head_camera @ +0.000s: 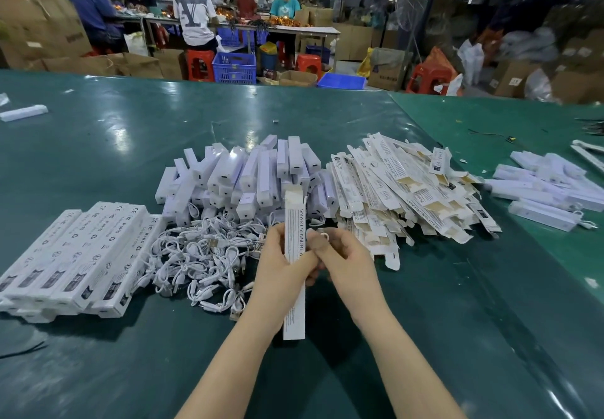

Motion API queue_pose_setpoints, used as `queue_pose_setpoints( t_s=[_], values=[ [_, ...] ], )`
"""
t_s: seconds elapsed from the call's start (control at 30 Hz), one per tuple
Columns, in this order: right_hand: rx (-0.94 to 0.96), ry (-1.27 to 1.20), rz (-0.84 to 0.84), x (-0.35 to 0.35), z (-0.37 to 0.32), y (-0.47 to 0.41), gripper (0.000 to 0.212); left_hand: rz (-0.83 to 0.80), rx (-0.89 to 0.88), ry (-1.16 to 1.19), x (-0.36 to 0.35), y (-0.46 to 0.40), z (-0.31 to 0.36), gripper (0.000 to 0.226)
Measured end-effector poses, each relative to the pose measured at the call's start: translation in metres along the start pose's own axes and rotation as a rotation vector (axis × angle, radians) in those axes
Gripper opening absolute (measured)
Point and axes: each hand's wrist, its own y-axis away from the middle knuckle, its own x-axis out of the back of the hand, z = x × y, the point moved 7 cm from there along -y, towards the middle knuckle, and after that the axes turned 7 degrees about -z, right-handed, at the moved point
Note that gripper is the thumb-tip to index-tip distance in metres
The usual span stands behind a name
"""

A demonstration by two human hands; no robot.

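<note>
My left hand (281,265) grips a long, narrow white carton (294,222) printed "SMART SENSOR LAMP", held upright over the green table (98,144), its top flap open. My right hand (346,258) is just right of the carton, fingers curled, pinching a small white cable (322,234) near the carton's side. Behind lies a heap of white lamp bars (248,173), in front of it a tangle of white cables (202,255), and to the right a pile of flat unfolded cartons (408,186).
A row of packed white boxes (81,255) lies at the left. More lamp bars (549,189) lie at the far right, one stray bar (23,113) at far left. Beyond the table are people at benches, red stools, blue crates (234,67) and cardboard boxes.
</note>
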Motion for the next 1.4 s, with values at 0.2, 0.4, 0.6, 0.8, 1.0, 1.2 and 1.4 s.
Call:
queue_pose_setpoints(
  t_s=[0.2,0.4,0.6,0.8,1.0,1.2,1.4],
  values=[
    [0.083,-0.138,0.059,0.017,-0.013,-0.001,0.012,-0.132,0.172,-0.027,-0.004,0.003,-0.005,0.029],
    [0.198,-0.240,0.316,0.056,-0.025,0.003,0.016,-0.359,0.234,-0.136,-0.021,0.011,-0.009,0.020],
    [0.273,0.040,0.348,0.064,-0.034,0.008,0.023,-0.408,0.246,-0.224,-0.023,0.012,-0.014,0.032],
    [0.235,0.286,0.239,0.054,-0.030,0.004,0.030,-0.389,0.212,-0.194,-0.021,0.012,-0.011,0.033],
    [0.224,0.423,0.114,0.040,-0.026,-0.001,0.029,-0.370,0.162,-0.130,-0.023,0.011,-0.008,0.049],
    [0.248,0.351,0.069,0.026,-0.027,0.001,0.007,-0.285,0.097,-0.019,-0.013,0.006,-0.003,0.047],
    [0.132,0.271,-0.104,0.007,-0.014,-0.001,0.006,-0.296,0.148,-0.042,-0.015,0.006,-0.012,0.037]
  ],
)
